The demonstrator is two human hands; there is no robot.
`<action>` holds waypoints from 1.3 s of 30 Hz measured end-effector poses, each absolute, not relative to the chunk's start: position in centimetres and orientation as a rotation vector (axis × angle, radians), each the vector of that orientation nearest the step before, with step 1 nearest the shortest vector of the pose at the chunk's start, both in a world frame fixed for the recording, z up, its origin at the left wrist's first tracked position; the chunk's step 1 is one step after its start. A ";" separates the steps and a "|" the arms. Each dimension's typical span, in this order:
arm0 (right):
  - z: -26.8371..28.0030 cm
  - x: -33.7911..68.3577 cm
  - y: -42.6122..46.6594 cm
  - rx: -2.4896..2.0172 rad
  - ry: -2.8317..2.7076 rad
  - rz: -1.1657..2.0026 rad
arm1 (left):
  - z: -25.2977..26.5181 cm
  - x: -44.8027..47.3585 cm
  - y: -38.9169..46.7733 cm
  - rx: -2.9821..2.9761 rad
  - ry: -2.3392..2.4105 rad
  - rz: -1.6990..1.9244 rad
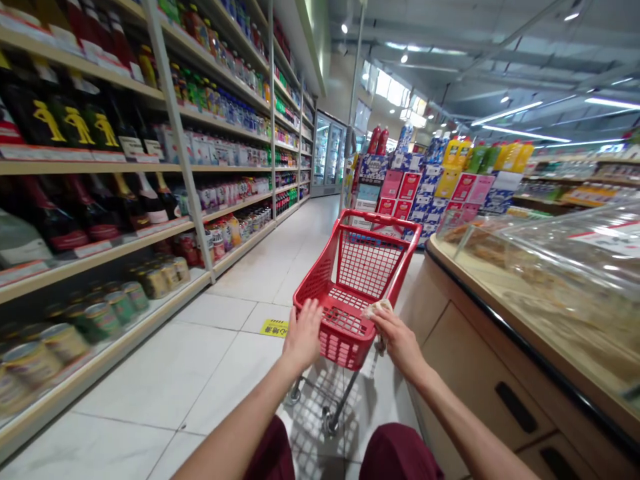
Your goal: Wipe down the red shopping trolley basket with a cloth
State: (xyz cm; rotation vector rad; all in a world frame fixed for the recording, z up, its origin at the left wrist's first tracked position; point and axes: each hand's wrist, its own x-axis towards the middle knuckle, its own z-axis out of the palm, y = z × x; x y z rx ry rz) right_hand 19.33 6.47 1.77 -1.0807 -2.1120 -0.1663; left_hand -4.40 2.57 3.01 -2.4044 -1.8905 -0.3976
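A red plastic shopping cart [345, 340] stands on the tiled floor in front of me, its basket holding nothing that I can see. My left hand [304, 337] is at the near left corner of the basket, fingers stretched out and blurred at the tips; whether it touches the rim I cannot tell. At the near right corner, my right hand [395, 333] is closed on a crumpled whitish cloth [377, 308], which lies against the cart's rim. The metal legs and wheels show below the basket.
Shelves [90, 163] of bottles and cans line the left side. A wooden counter [470, 353] with clear covers [560, 247] runs close on the right. Stacked boxes [390, 193] stand beyond the cart. A yellow floor sticker [274, 327] lies left of it.
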 end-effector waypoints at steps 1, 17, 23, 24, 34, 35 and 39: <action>1.7 20.2 6.4 -1.111 -2.095 -0.170 | 3.0 -4.7 3.0 -2.337 -1.966 -0.414; -0.8 15.8 4.2 -1.069 -1.902 -0.242 | 1.3 -2.4 5.3 -2.597 -1.761 -0.802; -2.6 16.5 4.1 -1.120 -1.823 -0.242 | 2.7 -2.1 5.3 -2.666 -1.847 -0.862; -3.7 15.4 3.7 -1.071 -1.875 -0.242 | 2.8 -2.0 5.2 -2.672 -1.847 -0.854; -5.7 14.2 1.5 -0.913 -1.902 -0.221 | 2.6 -2.4 4.8 -2.625 -1.794 -0.779; -4.9 14.3 1.9 -0.893 -1.872 -0.252 | 2.6 -2.4 4.8 -2.612 -1.795 -0.775; -5.1 14.3 2.5 -0.860 -1.994 -0.345 | 2.9 -2.4 4.6 -2.573 -1.823 -0.675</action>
